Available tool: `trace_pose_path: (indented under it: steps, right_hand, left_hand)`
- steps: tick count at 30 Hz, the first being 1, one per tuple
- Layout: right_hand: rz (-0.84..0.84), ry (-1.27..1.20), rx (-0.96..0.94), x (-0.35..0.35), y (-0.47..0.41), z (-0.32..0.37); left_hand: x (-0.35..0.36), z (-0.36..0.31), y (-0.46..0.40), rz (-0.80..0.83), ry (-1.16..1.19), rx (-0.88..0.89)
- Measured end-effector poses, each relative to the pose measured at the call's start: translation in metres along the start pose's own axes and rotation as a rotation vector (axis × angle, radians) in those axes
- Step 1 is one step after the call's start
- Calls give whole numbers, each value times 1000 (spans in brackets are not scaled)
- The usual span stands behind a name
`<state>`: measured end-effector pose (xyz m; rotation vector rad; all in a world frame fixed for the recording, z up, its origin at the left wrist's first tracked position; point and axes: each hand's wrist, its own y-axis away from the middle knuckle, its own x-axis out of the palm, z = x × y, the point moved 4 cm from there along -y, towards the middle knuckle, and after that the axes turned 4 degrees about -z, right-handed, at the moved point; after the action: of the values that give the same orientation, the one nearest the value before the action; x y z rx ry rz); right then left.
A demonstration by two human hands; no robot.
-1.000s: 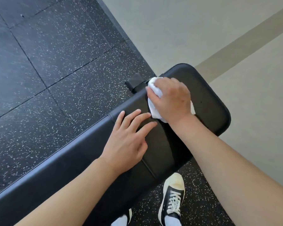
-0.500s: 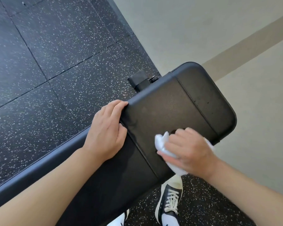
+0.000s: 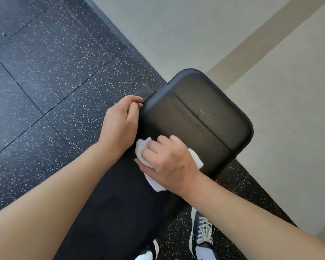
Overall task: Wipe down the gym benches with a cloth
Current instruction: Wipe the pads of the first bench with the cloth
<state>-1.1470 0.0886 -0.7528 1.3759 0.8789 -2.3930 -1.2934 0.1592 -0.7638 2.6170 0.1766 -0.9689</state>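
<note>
A black padded gym bench point(image 3: 204, 117) runs from the lower left to its rounded end at centre right. My right hand point(image 3: 169, 162) grips a crumpled white cloth point(image 3: 143, 149) and presses it onto the pad just before the seam. My left hand point(image 3: 120, 124) holds the bench's far edge, fingers curled over the rim next to the cloth. Small pale specks dot the end section of the pad.
Black speckled rubber floor tiles point(image 3: 51, 87) lie to the left of the bench. A pale smooth floor point(image 3: 280, 91) with a tan stripe lies to the right. My dark sneaker point(image 3: 203, 235) stands under the bench's near side.
The right hand has swept the cloth from the near edge toward the far edge, close to the left hand. The left hand stays gripping the bench's far rim.
</note>
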Motion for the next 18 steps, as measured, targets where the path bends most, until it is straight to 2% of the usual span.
trace_pose_path:
  steps: [5,10,15,18]
  right_hand:
    - [56,42,21,-58,54,-70]
    - [38,142,129,-94,71,-136]
    - [-39,137,149,-86,58,-145]
    - [-143,132,254,-66,17,-142]
  left_hand:
    - [39,-33,-13,47,-114,-26]
    - [57,-36,-18,-153,-383,-154]
    - [60,-38,-19,-207,-452,-138]
    - [60,-39,-19,-224,-462,-138]
